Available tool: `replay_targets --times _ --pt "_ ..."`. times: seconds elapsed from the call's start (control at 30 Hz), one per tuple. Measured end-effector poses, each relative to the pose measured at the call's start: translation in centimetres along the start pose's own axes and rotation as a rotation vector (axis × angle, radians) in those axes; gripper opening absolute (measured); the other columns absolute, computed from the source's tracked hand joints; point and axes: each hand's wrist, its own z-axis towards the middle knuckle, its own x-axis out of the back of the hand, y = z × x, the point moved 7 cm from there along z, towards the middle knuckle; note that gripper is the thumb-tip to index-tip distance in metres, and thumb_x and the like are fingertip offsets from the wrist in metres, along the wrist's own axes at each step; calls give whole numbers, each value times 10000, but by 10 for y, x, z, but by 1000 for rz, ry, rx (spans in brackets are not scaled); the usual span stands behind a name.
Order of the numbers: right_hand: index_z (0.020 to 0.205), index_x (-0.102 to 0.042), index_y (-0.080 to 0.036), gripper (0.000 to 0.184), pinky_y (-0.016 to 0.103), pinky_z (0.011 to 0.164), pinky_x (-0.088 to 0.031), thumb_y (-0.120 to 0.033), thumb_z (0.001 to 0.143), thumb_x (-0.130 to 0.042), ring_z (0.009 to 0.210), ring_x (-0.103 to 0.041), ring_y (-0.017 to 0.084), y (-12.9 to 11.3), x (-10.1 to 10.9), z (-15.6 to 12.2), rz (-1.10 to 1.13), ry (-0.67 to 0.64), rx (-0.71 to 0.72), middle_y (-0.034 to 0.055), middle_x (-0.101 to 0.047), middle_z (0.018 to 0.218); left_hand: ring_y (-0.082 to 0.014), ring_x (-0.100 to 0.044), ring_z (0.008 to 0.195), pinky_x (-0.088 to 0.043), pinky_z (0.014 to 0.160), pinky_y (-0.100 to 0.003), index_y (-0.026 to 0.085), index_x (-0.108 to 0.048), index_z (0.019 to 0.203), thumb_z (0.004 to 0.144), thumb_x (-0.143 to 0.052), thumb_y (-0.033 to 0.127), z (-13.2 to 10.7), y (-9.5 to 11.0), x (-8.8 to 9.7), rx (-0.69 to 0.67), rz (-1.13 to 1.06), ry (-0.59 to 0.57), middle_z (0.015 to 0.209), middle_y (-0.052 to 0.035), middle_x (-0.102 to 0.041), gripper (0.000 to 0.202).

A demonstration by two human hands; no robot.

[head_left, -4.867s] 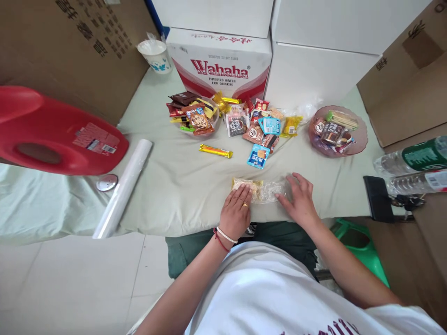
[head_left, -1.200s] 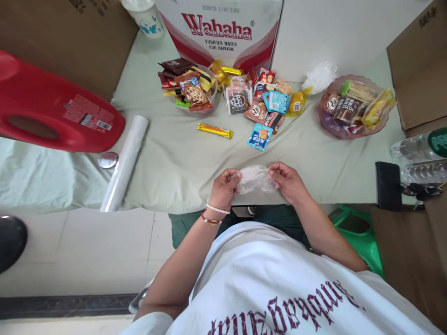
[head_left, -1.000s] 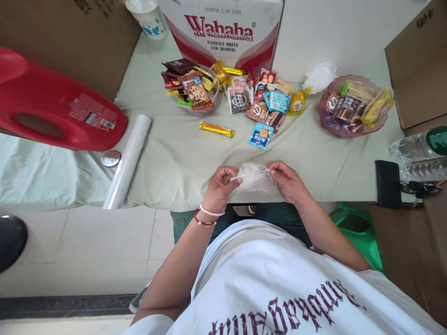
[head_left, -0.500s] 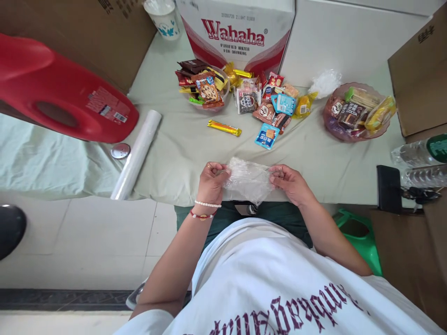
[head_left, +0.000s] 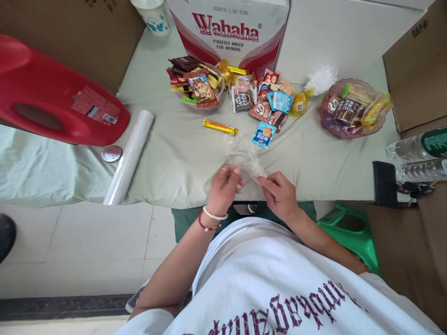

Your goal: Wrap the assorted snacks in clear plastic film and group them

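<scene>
A crinkled sheet of clear plastic film (head_left: 246, 156) hangs over the table's near edge zone, slightly smeared by motion. My right hand (head_left: 280, 193) pinches its lower right corner between thumb and fingers. Beside the film's lower left side is my left hand (head_left: 225, 188), its fingers loosely curled, a little blurred and apart from one another; no film shows between them. Just beyond the film lie a yellow snack stick (head_left: 220, 126) and a blue snack packet (head_left: 263, 134).
Wrapped snacks fill a clear bowl (head_left: 220, 95) and a pink bowl (head_left: 326, 123), with a loose pile (head_left: 275, 100) between. A plastic wrap roll (head_left: 129, 158), red jug (head_left: 66, 102), round lid (head_left: 111, 154), crumpled film (head_left: 320, 80), phone (head_left: 384, 184) and bottles (head_left: 405, 151) surround them.
My left hand has let go of the film and drawn in toward my right hand. The film has swung away from me, from stretched between both hands to hanging from the right.
</scene>
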Motion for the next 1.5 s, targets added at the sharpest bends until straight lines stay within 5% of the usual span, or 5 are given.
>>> replay_targets --times 0.63,0.93,1.13,1.3,1.5 --pt "996 -724 -195 431 290 717 -471 -605 866 -687 748 -563 154 32 -41 51 440 -88 -450 21 -692 902 -135 -499 590 -401 572 -258 223 -592 689 908 -563 498 12 -20 -17 14 120 112 585 22 -541 352" --pt "782 -611 -220 378 245 487 -283 -550 699 -776 523 -380 96 83 -40 43 773 49 -769 -48 -551 648 -103 -290 411 -231 425 -272 232 -520 674 893 -576 493 32 -37 71 268 54 362 482 76 -322 345" --pt "720 -575 -228 384 244 450 -269 -555 713 -776 490 -377 92 79 -40 33 753 -20 -769 -50 -534 609 -190 -603 845 -480 739 -333 209 -593 1036 744 -733 210 21 10 97 -186 410 640 943 -46 -622 325" --pt "764 -579 -230 375 245 446 -282 -563 745 -751 481 -385 90 71 -44 34 743 -39 -730 -61 -510 612 -231 -639 1195 -394 1039 -447 275 -704 1035 899 -574 104 -5 39 15 -976 969 9 1132 -49 -747 254" --pt "776 -560 -233 400 244 417 -273 -585 741 -746 464 -406 85 79 -40 26 710 -55 -756 -57 -529 648 -241 -698 990 -356 1091 -521 226 -658 788 864 -502 131 42 8 27 -544 1132 -311 950 -46 -781 197"
